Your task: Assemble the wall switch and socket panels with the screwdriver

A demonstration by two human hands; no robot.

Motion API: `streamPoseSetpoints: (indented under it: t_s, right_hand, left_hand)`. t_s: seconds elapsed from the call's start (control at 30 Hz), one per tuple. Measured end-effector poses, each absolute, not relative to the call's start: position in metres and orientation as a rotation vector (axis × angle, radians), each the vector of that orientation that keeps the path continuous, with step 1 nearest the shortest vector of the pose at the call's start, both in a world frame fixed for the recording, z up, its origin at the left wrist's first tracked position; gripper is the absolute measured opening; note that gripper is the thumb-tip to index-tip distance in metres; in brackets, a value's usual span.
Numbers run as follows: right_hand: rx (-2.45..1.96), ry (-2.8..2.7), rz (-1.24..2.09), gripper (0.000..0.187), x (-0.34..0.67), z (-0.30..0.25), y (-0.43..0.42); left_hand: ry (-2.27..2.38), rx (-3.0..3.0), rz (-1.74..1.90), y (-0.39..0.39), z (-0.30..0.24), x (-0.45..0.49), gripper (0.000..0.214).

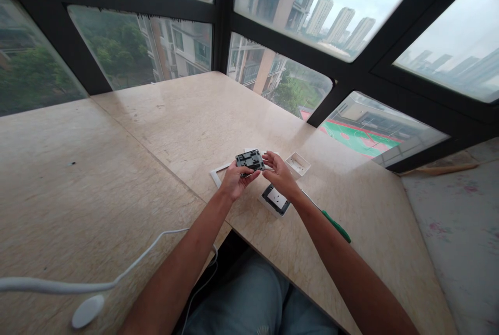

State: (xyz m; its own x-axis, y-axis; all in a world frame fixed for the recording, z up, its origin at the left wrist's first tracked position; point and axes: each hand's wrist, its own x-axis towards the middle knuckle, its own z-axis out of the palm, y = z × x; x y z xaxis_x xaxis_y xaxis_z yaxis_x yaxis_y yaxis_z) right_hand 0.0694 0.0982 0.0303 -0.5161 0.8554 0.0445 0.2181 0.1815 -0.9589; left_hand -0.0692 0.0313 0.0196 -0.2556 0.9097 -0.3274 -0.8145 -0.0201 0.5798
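My left hand (234,181) grips a wall socket module (249,160), its dark grey and black back turned up toward me. Close by the module's right edge is my right hand (278,174), thumb and fingers apart; whether the fingertips touch the module I cannot tell. Below that hand, a white socket (277,198) with a black surround sits in a white box, partly covered by my right wrist. Behind my hands lies a white frame (215,179), mostly hidden. A second white mounting box (298,164) stands beyond my right hand, its open side up.
A screwdriver with a green handle (336,226) lies along my right forearm. On the left, a white cable (136,262) crosses the marble-look tabletop (78,168) near a round white piece (88,311). Dark-framed windows (224,17) border the far edges.
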Motion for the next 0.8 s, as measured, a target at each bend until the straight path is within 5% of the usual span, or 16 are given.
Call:
streamPoseSetpoints:
  t_s: [0.27,0.5,0.8]
  right_hand:
    - [-1.066,-1.650,1.611,0.082,0.060,0.037,0.089]
    - [-1.082,-1.770,1.468,0.052,0.050,0.034,0.087]
    - [-1.178,-2.025,1.130,0.040,0.055,0.038,0.086]
  left_hand:
    - [0.674,0.019,1.570,0.029,0.030,-0.074,0.062]
    - [0.699,0.059,1.548,0.027,0.036,-0.074,0.060]
    - [0.760,0.156,1.671,0.026,0.043,-0.083,0.052]
